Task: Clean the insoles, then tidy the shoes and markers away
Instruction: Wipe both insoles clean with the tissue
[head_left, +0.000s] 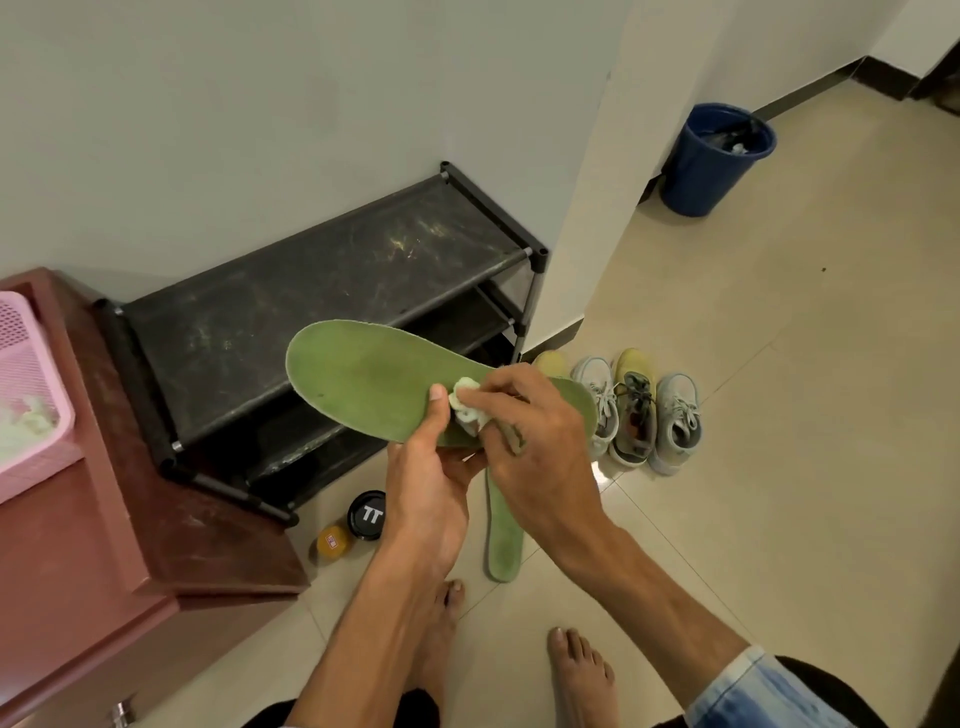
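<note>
Left hand (426, 488): grips green insole (363, 379) from below, thumb on top.
Right hand (535, 441): pinches white wipe (465, 400) against insole.
Floor: second insole (504, 540), four shoes (631, 410).

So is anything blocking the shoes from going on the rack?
Nothing visible does. The shoes stand on the floor right beside the rack, though the held insole hides part of the gap.

I hold a green insole (363, 379) and white wipe (464, 399) — second insole (504, 540) at six o'clock green too; black rack (311, 291), blue bin (696, 176).
</note>
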